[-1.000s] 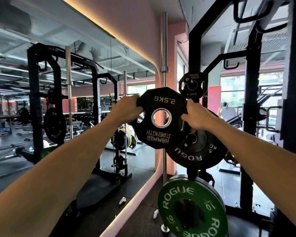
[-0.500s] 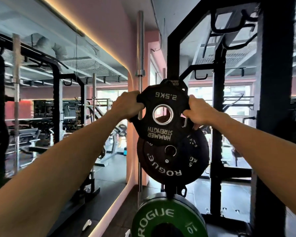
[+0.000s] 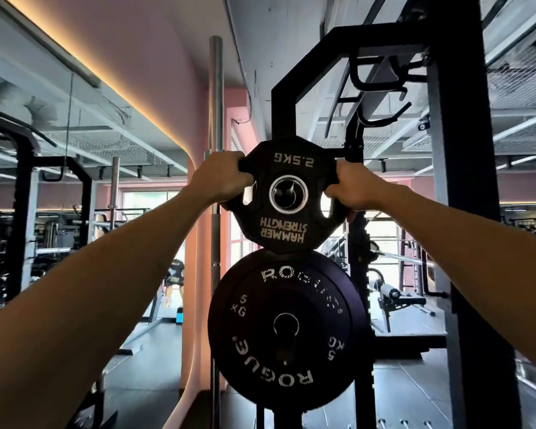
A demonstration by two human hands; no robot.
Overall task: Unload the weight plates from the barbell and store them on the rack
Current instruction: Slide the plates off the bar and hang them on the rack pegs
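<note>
Small plate: the black 2.5 kg plate [image 3: 287, 196] is held up in the middle of the frame, right in front of the rack [image 3: 455, 212].
Which way it faces: its flat side with the words looks at us. The words are upside down. It stands on its edge, and its hole points straight away from us, toward the rack.
Hole: a peg [image 3: 287, 193] seems to show inside the shiny ring. I cannot tell if the plate is on it yet.
Left hand: the left hand [image 3: 222, 178] grasps the left edge of the plate, fingers curled around it.
Right hand: the right hand [image 3: 351, 187] grasps the right edge the same way.
Below: a bigger 5 kg plate [image 3: 287, 329] hangs on the rack just under the small one. Their edges look like they touch.
Left of it: a silver bar [image 3: 215, 119] stands upright by the pink wall.
What could go wrong: if the hole misses the peg, the plate may bump it and not slide on. If the hands let go too soon, it could drop onto the big plate. Fingers behind the edge could get pinched against the rack.
</note>
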